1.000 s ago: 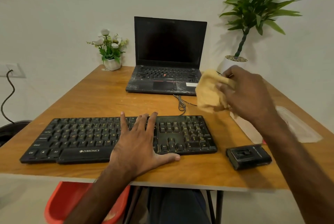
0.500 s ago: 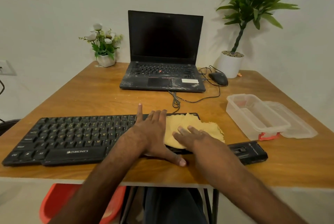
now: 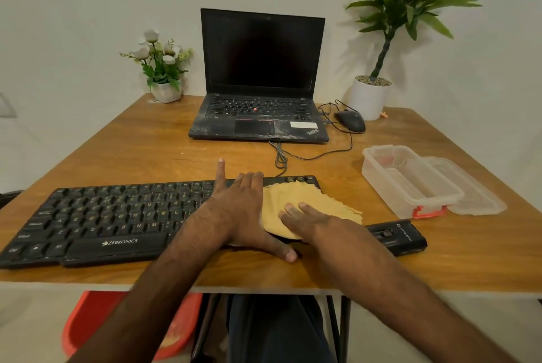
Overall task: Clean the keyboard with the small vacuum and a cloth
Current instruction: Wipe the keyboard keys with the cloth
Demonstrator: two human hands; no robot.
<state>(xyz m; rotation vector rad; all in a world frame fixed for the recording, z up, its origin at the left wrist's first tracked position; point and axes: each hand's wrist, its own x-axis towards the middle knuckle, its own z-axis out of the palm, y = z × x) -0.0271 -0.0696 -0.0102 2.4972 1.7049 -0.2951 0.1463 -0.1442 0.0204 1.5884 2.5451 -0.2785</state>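
A black keyboard lies along the front of the wooden table. A yellow cloth is spread over the keyboard's right end. My right hand presses flat on the cloth with straight fingers. My left hand rests flat on the keyboard just left of the cloth, fingers straight and thumb out toward the table's front edge. The small black vacuum lies on the table to the right of the keyboard, partly hidden by my right forearm.
A dusty black laptop stands open at the back, with a mouse and cables beside it. A clear plastic box and its lid sit at right. A flower pot and potted plant stand at the back.
My right hand came down from above the table with the bunched cloth, spread it over the keyboard's right end, and now presses on it. My left hand stayed on the keyboard.
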